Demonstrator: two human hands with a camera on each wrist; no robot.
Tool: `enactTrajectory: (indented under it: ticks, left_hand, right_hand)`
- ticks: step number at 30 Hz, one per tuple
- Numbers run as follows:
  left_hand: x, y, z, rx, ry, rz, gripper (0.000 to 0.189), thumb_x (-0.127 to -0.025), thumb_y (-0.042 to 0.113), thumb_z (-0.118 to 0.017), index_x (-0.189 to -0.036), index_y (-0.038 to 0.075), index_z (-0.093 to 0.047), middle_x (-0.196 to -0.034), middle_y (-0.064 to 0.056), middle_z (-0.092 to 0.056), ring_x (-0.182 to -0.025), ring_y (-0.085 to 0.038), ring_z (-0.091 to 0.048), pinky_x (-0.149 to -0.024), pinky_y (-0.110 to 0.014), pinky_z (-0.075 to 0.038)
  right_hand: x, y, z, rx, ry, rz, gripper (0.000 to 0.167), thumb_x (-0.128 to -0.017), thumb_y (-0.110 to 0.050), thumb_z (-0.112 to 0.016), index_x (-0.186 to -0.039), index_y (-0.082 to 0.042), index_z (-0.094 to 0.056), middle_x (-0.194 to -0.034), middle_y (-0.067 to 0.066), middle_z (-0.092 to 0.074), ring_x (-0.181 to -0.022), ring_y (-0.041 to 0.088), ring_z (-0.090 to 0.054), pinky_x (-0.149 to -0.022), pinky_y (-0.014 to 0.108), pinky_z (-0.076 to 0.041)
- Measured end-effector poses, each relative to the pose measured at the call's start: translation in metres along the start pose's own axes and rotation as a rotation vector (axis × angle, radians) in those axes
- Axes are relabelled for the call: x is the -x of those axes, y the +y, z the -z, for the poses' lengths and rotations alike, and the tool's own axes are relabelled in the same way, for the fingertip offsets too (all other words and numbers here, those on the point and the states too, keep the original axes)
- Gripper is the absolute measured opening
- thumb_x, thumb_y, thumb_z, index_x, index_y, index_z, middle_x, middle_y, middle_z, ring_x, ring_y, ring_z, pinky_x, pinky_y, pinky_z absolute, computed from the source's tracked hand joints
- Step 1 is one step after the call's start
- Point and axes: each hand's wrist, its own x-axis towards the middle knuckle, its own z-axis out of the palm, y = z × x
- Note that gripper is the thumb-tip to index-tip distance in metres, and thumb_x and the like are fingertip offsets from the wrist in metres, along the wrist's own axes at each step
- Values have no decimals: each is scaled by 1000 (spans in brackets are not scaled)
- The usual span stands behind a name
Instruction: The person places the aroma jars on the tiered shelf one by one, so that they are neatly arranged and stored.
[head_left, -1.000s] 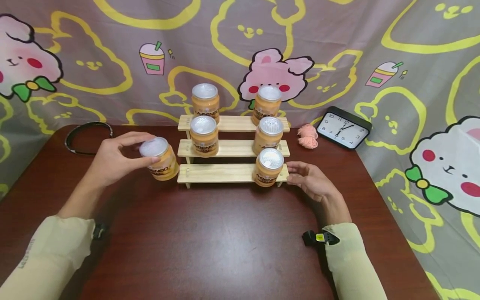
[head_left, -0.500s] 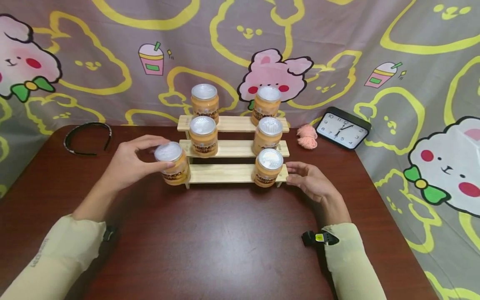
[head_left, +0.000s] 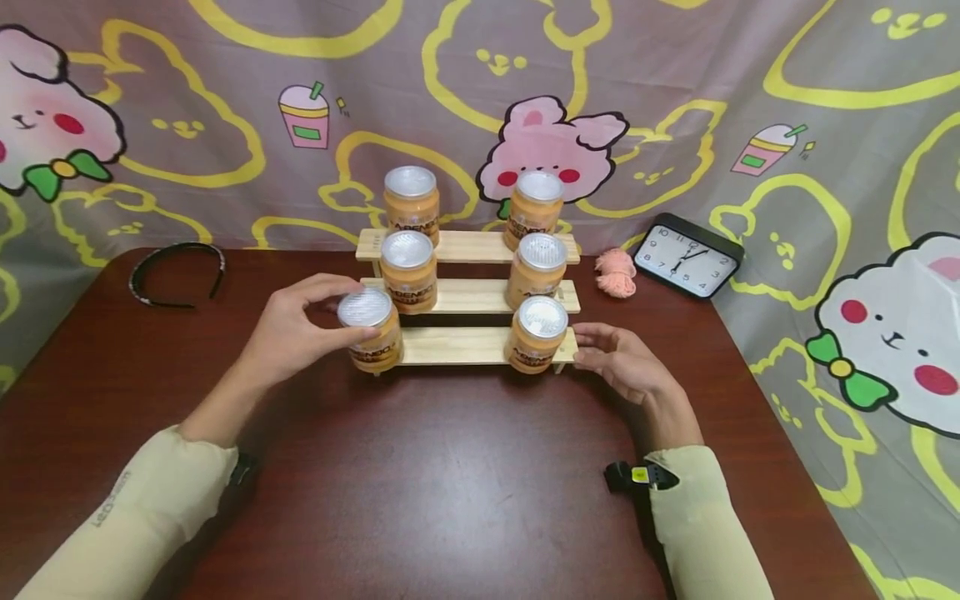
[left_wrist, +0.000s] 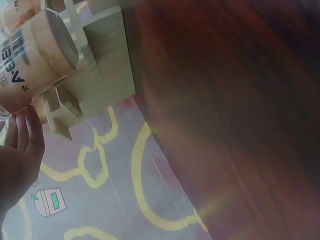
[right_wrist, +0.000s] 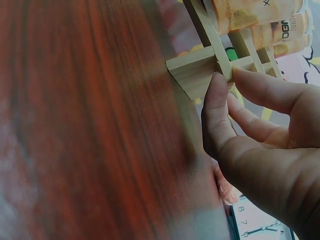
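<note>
My left hand grips an orange jar with a silver lid near its top, thumb in front. The jar is over the left end of the bottom step of a three-step wooden rack; whether it touches the board I cannot tell. In the left wrist view the fingers reach the lid end of the jar. My right hand pinches the right end of the bottom board, thumb and index finger on its edge in the right wrist view. A similar jar stands at that step's right.
Jars stand in pairs on the middle step and top step. Behind right lie peach yarn and a black-framed clock. A dark headband lies at the back left. A patterned curtain hangs behind the table.
The left hand has carried its jar to the right, from beside the rack to over the left end of the bottom step. The right hand keeps its place on the rack.
</note>
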Motion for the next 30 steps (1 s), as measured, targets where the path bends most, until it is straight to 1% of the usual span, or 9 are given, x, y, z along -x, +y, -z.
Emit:
enactTrajectory:
  ticks: [5,10,15,17,22,25,30]
  left_hand:
    - [0,0,-8,-10,18,-25,49,-68,2,-95,-112,1,-75,-114,-8,-71,-94,-6,-63,-79,-16,-51]
    - [0,0,-15,-16,47,-71,50,-65,2,-96,-111,1,-75,-113,-8,-71,-92,-6,-63,-77,-17,-52]
    - [0,0,-21,-37,62,-99,52,-63,3,-97,-109,1,-75,-111,-7,-72,-91,-9,-62,-75,-24,-53]
    - [-1,0,-24,-39,60,-107,53,-61,3,-98,-109,1,-75,-111,-7,-72,-92,-10,-63,-75,-26,-53]
    - [-2,2,-29,-46,43,-122,54,-60,5,-99,-109,1,-75,-111,-6,-71,-93,-11,-63,-74,-28,-54]
    - [-3,2,-31,-44,32,-126,55,-60,7,-99,-108,3,-74,-110,-4,-70,-92,-12,-62,-73,-24,-54]
    - [-2,2,-34,-46,24,-144,56,-60,10,-100,-109,4,-74,-111,-3,-70,-93,-13,-62,-73,-23,-53]
  right_hand:
    - [-1,0,-1,-9,5,-1,50,-97,14,-52,-144,13,-35,-125,15,-51,-96,14,-63,-85,25,-55]
    - [0,-1,-1,-9,3,-8,52,-97,14,-52,-145,13,-34,-125,15,-50,-96,14,-63,-85,25,-54]
    - [-1,-1,0,-7,4,-11,53,-97,14,-52,-146,14,-33,-127,16,-50,-96,14,-63,-86,25,-55]
    - [-1,-1,-1,-2,5,-13,52,-97,14,-52,-146,14,-33,-127,16,-49,-97,14,-63,-86,25,-54]
    - [0,-1,-1,13,11,-16,53,-97,13,-52,-146,13,-33,-127,15,-49,-98,14,-63,-87,25,-54]
    - [0,-2,-1,15,14,-19,53,-97,13,-52,-146,13,-32,-128,15,-49,-98,14,-63,-87,25,-54]
    - [1,-3,-2,18,17,-28,54,-97,12,-53,-147,13,-32,-130,16,-48,-99,14,-62,-88,26,-54]
